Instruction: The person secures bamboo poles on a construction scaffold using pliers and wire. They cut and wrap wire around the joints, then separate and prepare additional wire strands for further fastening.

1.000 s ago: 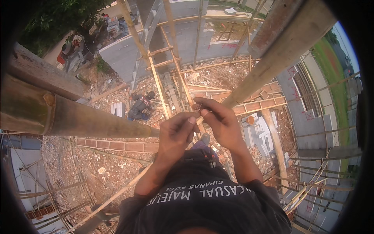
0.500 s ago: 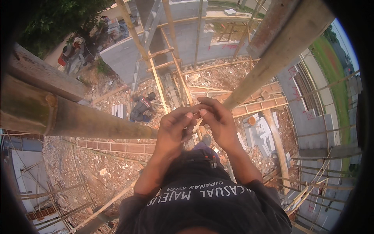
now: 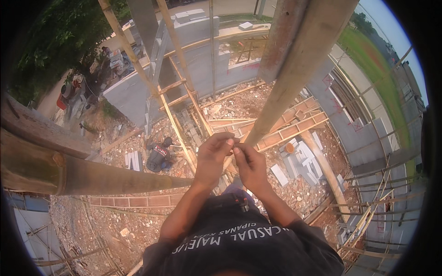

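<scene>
High above the rubble floor, my left hand [image 3: 212, 160] and my right hand [image 3: 250, 166] meet in front of my dark T-shirt [image 3: 216, 241]. Fingers of both are curled, with thumbs and fingertips pinched close together. Whatever lies between the fingertips is too small or hidden to make out. A thick bamboo pole [image 3: 106, 175] runs in from the left and ends, in this view, beside my left forearm. Beyond my right hand, a long pole [image 3: 294, 69] slants up to the upper right.
Below left, a person in dark clothes [image 3: 159, 155] crouches near a wooden ladder [image 3: 177, 124]. Wood-framed panels [image 3: 287, 126] lie beyond my right hand. Grey blocks [image 3: 301, 163] and an orange bucket [image 3: 289, 148] stand on the rubble. Grey block walls [image 3: 193, 76] surround the site.
The view has shifted, so the surroundings sit farther left and the far walls lower. My hands remain together. The right fingers, raised and spread before, are now curled down closer to the left fingertips.
</scene>
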`<act>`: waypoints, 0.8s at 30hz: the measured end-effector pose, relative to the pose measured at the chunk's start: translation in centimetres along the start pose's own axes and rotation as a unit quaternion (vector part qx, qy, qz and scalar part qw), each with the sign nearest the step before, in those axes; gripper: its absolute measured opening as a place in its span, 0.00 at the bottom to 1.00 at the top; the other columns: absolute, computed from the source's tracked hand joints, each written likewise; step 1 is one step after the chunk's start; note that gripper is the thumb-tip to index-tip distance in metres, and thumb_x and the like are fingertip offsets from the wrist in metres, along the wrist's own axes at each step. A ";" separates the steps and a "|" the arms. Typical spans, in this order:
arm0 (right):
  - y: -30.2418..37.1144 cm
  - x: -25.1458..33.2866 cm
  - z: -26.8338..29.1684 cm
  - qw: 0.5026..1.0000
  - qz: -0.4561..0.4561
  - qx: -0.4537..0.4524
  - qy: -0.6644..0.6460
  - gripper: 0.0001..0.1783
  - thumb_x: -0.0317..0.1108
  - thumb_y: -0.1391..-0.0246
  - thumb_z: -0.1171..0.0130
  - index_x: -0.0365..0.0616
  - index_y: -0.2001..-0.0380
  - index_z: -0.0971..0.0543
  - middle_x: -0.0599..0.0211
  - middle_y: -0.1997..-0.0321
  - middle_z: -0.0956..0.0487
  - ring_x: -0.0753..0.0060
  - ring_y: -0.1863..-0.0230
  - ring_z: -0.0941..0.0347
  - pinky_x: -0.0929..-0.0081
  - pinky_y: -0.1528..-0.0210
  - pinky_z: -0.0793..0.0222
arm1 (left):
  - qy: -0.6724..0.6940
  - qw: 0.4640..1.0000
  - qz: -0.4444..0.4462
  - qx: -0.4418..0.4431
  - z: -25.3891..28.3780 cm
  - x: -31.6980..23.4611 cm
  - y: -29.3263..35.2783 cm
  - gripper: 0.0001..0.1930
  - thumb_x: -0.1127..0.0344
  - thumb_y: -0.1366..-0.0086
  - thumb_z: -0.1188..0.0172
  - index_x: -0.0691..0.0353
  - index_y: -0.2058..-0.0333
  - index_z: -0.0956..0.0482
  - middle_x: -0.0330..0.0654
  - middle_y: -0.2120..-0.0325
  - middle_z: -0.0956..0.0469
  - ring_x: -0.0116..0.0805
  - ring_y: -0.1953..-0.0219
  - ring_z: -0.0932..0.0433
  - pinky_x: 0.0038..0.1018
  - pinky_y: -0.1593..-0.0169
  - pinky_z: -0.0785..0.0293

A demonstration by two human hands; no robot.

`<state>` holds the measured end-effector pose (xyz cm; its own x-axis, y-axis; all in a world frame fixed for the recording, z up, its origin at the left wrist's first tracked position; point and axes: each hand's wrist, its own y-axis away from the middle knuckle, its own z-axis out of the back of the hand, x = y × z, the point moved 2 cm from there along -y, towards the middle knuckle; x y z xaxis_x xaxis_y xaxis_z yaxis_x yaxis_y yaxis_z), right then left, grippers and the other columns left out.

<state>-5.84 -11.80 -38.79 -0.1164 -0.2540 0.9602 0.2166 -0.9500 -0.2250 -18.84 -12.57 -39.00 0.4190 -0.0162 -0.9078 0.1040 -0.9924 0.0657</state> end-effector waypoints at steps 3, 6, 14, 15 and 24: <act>-0.8 -0.2 2.4 0.996 -0.021 -0.058 0.057 0.12 0.33 0.34 0.48 0.33 0.61 0.22 0.78 0.82 0.31 0.89 0.80 0.41 0.82 0.79 0.46 | -0.070 0.997 0.023 0.023 -1.6 0.2 -0.3 0.15 0.64 0.31 0.43 0.64 0.49 0.24 0.41 0.59 0.19 0.29 0.58 0.23 0.26 0.55 0.27; -2.1 0.0 5.2 0.980 -0.132 -0.122 -0.085 0.12 0.33 0.34 0.48 0.33 0.61 0.22 0.77 0.83 0.31 0.89 0.82 0.40 0.82 0.80 0.46 | -0.056 0.996 0.070 0.025 -1.2 1.4 -0.1 0.14 0.64 0.30 0.44 0.64 0.50 0.25 0.41 0.60 0.19 0.28 0.59 0.23 0.25 0.57 0.27; -4.1 0.8 8.9 0.963 -0.166 -0.181 -0.115 0.15 0.36 0.35 0.48 0.32 0.64 0.21 0.75 0.82 0.30 0.86 0.84 0.38 0.82 0.82 0.44 | -0.027 0.995 0.089 -0.027 1.0 3.3 -0.1 0.12 0.65 0.31 0.44 0.65 0.54 0.23 0.43 0.66 0.20 0.31 0.64 0.21 0.26 0.61 0.26; -4.3 0.9 8.8 0.963 -0.166 -0.184 -0.109 0.15 0.36 0.35 0.48 0.32 0.64 0.21 0.75 0.82 0.30 0.86 0.84 0.38 0.82 0.82 0.44 | -0.030 0.995 0.087 -0.029 1.2 3.3 -0.1 0.12 0.64 0.31 0.44 0.65 0.54 0.23 0.43 0.66 0.20 0.32 0.64 0.21 0.27 0.61 0.26; -6.1 -0.8 8.6 0.971 -0.118 -0.195 -0.077 0.14 0.36 0.36 0.48 0.34 0.65 0.21 0.75 0.82 0.31 0.86 0.83 0.38 0.82 0.81 0.44 | -0.029 0.993 0.106 -0.034 1.6 4.1 0.4 0.12 0.64 0.32 0.43 0.66 0.55 0.22 0.43 0.67 0.20 0.33 0.65 0.21 0.26 0.61 0.26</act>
<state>1.27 -4.22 -36.73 0.0341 -0.0189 0.9992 -0.1863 -0.9824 -0.0123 -18.48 -13.24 -43.37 0.3854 -0.2337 -0.8926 0.0799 -0.9553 0.2846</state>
